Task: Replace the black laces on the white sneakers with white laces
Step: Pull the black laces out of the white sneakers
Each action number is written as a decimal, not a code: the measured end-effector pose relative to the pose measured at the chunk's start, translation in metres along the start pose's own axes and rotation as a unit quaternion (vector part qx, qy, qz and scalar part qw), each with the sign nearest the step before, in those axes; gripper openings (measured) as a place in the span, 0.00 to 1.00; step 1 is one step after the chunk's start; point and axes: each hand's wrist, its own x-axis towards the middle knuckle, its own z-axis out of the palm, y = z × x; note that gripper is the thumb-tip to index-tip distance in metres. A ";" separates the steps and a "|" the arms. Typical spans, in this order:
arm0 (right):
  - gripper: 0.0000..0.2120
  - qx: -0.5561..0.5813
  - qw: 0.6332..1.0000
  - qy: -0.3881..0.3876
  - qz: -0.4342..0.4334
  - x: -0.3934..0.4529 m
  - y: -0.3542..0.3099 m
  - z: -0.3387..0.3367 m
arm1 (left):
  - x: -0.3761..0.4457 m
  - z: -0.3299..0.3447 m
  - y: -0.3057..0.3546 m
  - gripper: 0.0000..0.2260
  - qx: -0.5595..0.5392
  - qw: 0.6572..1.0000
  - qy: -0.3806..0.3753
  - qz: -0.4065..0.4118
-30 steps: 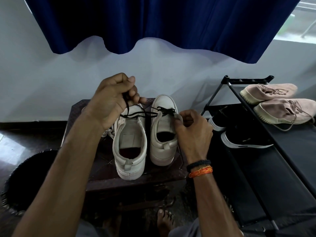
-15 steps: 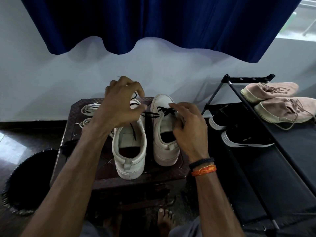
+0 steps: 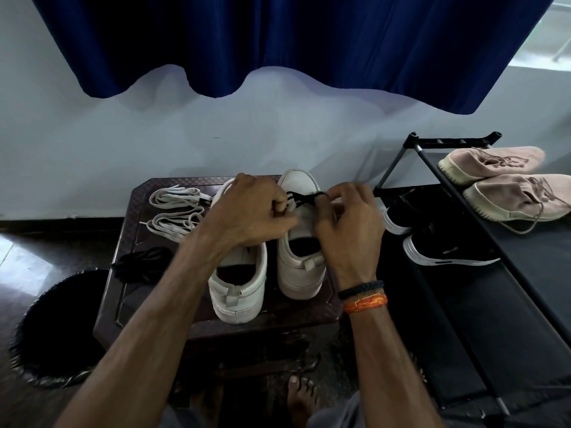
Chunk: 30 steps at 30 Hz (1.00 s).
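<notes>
Two white sneakers stand side by side on a dark low table [image 3: 312,316], heels toward me. The left sneaker [image 3: 239,284] shows no lace. The right sneaker [image 3: 301,257] still carries a black lace [image 3: 304,196] across its front eyelets. My left hand [image 3: 250,216] reaches over the left sneaker and pinches the black lace at the right shoe's tongue. My right hand [image 3: 347,225] pinches the other side of that lace. Two bundles of white laces [image 3: 177,211] lie at the table's far left. A loose black lace [image 3: 143,264] lies heaped nearer me.
A round black bin [image 3: 58,329] sits on the floor to the left. A black shoe rack [image 3: 482,273] at the right holds two pink shoes [image 3: 506,186] and black shoes [image 3: 438,242]. A blue curtain [image 3: 284,41] hangs over the white wall. My bare foot [image 3: 301,400] shows below.
My left hand came down and right from holding a black lace up over the left sneaker to the right sneaker's lacing. My right hand moved from the shoe's side onto the lace.
</notes>
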 end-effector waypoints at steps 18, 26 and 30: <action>0.07 -0.023 0.984 -0.102 -0.143 0.000 -0.001 0.001 | 0.000 -0.002 -0.009 0.15 -0.026 1.000 0.004 0.001; 0.05 0.062 0.983 0.165 0.059 0.009 0.001 -0.009 | 0.001 -0.002 -0.012 0.18 -0.035 0.999 -0.001 0.004; 0.14 0.035 0.993 0.091 0.066 0.006 0.002 -0.011 | 0.001 0.000 -0.013 0.18 -0.038 0.999 -0.012 -0.005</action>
